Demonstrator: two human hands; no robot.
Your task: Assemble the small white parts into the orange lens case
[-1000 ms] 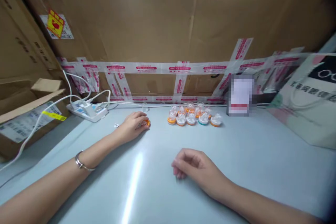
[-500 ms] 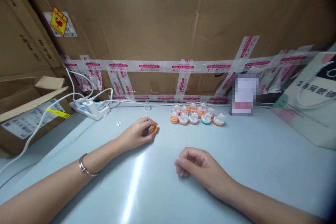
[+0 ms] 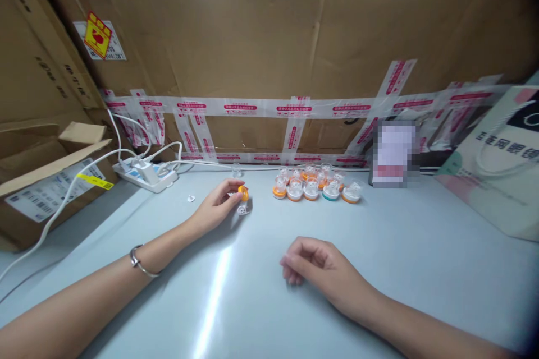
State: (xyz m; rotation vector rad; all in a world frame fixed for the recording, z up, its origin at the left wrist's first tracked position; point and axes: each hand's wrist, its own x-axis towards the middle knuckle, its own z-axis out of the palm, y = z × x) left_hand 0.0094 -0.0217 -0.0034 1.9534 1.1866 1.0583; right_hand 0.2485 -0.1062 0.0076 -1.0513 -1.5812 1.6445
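Note:
My left hand (image 3: 221, 199) pinches an orange round base (image 3: 243, 193) between thumb and fingertips, tilted on its edge. Just below it is a small white openwork piece (image 3: 242, 210); whether the two touch I cannot tell. My right hand (image 3: 314, 263) rests on the table, its fingers loosely curled in and nothing visible in them. Beyond the hands stands a cluster of several small clear-domed toys (image 3: 311, 188) with orange or teal bases and white figures inside. A loose clear cup (image 3: 236, 170) sits behind my left hand, and a small white disc (image 3: 191, 198) lies to its left.
A white power strip (image 3: 147, 175) with plugged cables is at the back left, beside an open cardboard box (image 3: 54, 179). A blurred-out upright device (image 3: 394, 154) and a printed bag (image 3: 497, 162) stand at the right. A large taped carton (image 3: 252, 39) walls off the back.
My left hand has turned and lifted the orange base on edge. The white piece now shows below it, lower than the base. My right hand has stayed still.

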